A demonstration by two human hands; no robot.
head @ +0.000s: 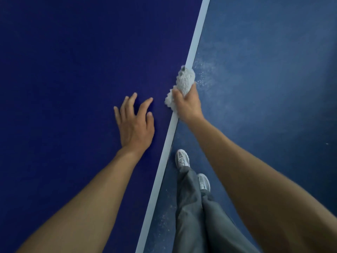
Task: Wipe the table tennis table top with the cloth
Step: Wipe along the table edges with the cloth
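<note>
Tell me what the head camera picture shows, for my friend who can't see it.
A right hand grips a white cloth at the white edge of a dark blue table. The left hand rests open on the table.

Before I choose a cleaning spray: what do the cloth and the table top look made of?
Cloth: pale, fluffy, looped pile, likely microfibre or terry. Table top: hard flat board with matte dark-blue coating and a painted white edge line; the core underneath cannot be told.

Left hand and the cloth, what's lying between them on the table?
Head view: only bare blue table top lies between the left hand and the cloth.
</note>
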